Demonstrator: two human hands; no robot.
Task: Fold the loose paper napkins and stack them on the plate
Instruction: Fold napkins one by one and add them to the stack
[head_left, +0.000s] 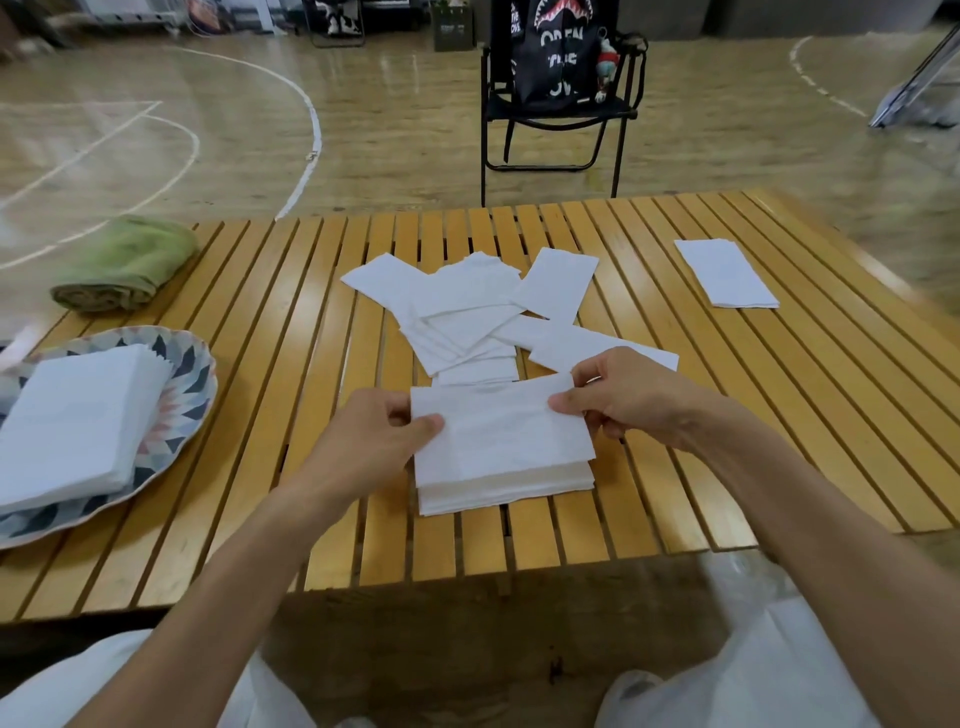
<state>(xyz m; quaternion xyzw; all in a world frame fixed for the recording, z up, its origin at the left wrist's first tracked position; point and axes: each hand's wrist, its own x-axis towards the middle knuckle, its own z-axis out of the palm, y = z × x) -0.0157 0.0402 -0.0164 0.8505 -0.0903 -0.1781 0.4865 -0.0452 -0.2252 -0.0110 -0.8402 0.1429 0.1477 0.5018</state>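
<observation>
Left hand (373, 435) and right hand (626, 396) each pinch opposite edges of white folded paper napkin (501, 434) above slatted wooden table (675, 467); patterned plate (192, 374) holds stack at left

On the table (649, 467): plate (192, 384) at near left, bearing a stack of folded napkins (78, 421). Rolled towel (124, 265) beyond it, far left. Loose napkins (467, 306) piled at centre. Nearer, a small stack (504, 467) between left hand (363, 441) and right hand (639, 400). Separate napkin pile (727, 273) far right. Chair (561, 104) on the floor behind the table.
</observation>
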